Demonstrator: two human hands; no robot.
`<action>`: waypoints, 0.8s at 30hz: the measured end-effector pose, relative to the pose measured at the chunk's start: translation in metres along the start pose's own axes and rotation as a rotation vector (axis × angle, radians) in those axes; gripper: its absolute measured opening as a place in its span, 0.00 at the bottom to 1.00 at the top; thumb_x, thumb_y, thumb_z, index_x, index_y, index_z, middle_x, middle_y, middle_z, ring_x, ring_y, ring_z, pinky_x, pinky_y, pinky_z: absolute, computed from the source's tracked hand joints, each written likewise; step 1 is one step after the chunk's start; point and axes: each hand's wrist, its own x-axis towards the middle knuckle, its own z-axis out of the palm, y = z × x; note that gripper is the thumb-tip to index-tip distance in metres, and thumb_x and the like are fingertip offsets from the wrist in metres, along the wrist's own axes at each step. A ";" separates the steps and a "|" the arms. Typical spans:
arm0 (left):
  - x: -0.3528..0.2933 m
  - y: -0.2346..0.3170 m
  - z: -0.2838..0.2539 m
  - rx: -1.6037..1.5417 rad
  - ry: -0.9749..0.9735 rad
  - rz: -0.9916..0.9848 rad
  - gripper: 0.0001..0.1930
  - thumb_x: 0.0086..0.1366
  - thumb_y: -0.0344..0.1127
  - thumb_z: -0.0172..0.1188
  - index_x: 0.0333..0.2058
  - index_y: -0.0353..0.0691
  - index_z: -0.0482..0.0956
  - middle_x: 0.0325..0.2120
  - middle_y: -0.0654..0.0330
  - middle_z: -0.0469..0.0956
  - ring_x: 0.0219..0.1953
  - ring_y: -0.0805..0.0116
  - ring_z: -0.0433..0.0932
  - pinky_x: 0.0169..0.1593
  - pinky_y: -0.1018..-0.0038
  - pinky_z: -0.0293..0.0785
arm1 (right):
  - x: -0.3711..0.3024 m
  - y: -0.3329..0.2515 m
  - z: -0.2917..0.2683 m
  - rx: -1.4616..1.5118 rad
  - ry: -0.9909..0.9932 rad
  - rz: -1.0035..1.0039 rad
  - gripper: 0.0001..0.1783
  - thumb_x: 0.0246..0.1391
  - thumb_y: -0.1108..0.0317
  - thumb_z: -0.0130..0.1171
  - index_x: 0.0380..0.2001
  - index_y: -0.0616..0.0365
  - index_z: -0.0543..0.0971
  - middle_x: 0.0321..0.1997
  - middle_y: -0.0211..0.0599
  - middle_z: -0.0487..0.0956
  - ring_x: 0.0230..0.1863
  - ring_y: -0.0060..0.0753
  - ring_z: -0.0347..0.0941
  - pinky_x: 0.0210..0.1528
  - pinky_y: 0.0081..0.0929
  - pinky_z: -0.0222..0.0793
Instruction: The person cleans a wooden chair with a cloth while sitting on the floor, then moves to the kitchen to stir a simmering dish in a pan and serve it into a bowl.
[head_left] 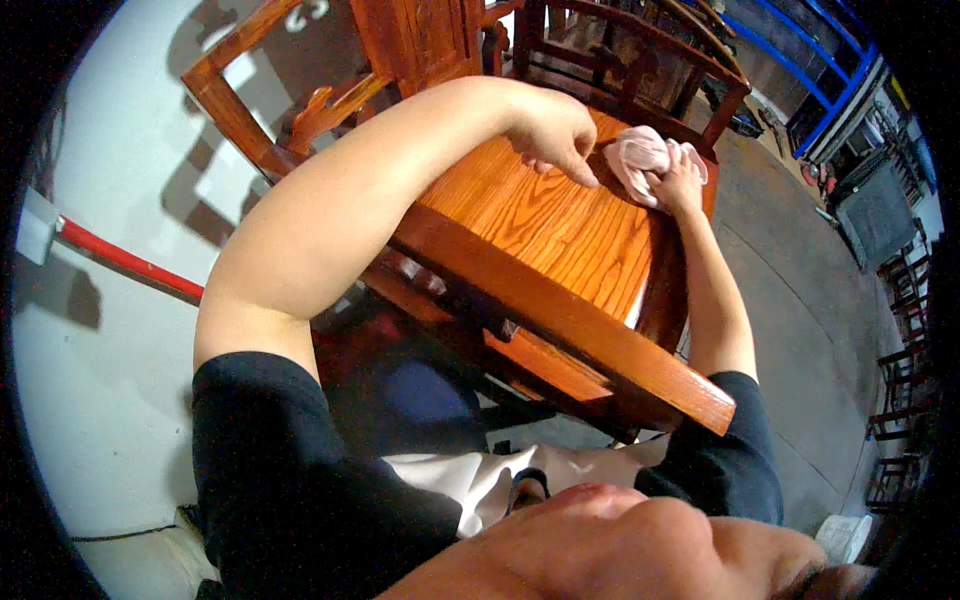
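Observation:
My right hand (678,183) is closed over a bunched pale pink cloth (638,152), which rests on the far right part of a wooden chair seat (545,215). The seat is orange-brown and glossy, with bold dark grain. Over its far middle part hangs my left hand (556,128), its arm bent round from the left. One finger of it stretches down toward the seat, apart from the others, which are partly curled and partly hidden. Nothing shows in that hand. Between my body and the seat runs the chair's near wooden arm (640,355).
The chair's tall carved back (420,45) rises at the far left, and dark wooden rails (640,60) stand beyond the seat. A white wall with a red bar (130,265) is at left. Blue metal framing (835,105) and several dark chairs (900,400) line the right side.

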 end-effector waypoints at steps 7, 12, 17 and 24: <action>-0.005 0.003 0.004 0.005 -0.011 -0.055 0.24 0.54 0.55 0.61 0.33 0.35 0.75 0.22 0.58 0.76 0.24 0.69 0.76 0.26 0.74 0.72 | -0.080 -0.086 -0.038 0.178 -0.085 -0.278 0.47 0.32 0.56 0.63 0.59 0.56 0.57 0.59 0.55 0.59 0.61 0.57 0.53 0.63 0.48 0.48; -0.001 -0.006 -0.002 -0.036 -0.001 -0.120 0.25 0.54 0.56 0.60 0.36 0.36 0.75 0.19 0.59 0.75 0.21 0.72 0.74 0.23 0.77 0.70 | -0.119 -0.202 -0.043 0.438 -0.055 -0.740 0.35 0.42 0.66 0.56 0.58 0.48 0.61 0.55 0.48 0.64 0.61 0.55 0.53 0.65 0.48 0.44; -0.005 -0.027 -0.008 -0.089 -0.019 -0.229 0.28 0.54 0.58 0.60 0.38 0.37 0.74 0.18 0.61 0.73 0.19 0.74 0.72 0.21 0.78 0.67 | -0.104 -0.214 -0.025 0.483 -0.047 -0.860 0.32 0.43 0.67 0.55 0.56 0.46 0.64 0.55 0.45 0.64 0.60 0.53 0.55 0.65 0.47 0.46; -0.009 -0.020 -0.011 -0.060 0.026 -0.241 0.27 0.55 0.58 0.58 0.36 0.37 0.74 0.17 0.61 0.73 0.18 0.75 0.71 0.19 0.79 0.66 | -0.095 -0.056 -0.065 0.403 -0.074 -0.184 0.49 0.26 0.66 0.70 0.58 0.50 0.61 0.58 0.52 0.60 0.62 0.54 0.52 0.63 0.40 0.51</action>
